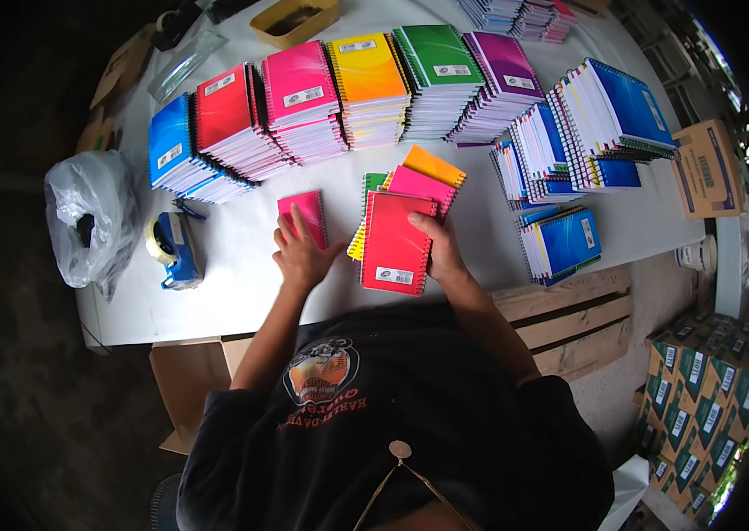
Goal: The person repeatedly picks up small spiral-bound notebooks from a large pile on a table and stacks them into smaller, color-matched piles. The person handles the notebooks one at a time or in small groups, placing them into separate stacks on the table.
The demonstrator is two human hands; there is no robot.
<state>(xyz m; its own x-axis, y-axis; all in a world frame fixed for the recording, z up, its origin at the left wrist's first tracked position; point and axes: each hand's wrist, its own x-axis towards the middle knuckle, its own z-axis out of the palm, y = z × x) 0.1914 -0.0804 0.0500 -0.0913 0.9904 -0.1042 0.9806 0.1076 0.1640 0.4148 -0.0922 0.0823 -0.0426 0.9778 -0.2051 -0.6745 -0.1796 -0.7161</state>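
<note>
My right hand grips a fanned bunch of spiral notebooks, its thumb on the front cover. A red notebook lies on top, label toward me. Behind it stick out a pink notebook, an orange notebook, a yellow edge and a green notebook. To the left, my left hand has its fingers spread over a smaller pink notebook lying on the table; the fingertips rest on or just above its cover. Nothing is gripped in that hand.
Colour-sorted notebook stacks line the table's far side. Mixed stacks, one topped by a blue notebook, stand at right. A blue tape dispenser and plastic bag sit left; a yellow tray is at the back, cartons beyond the right edge.
</note>
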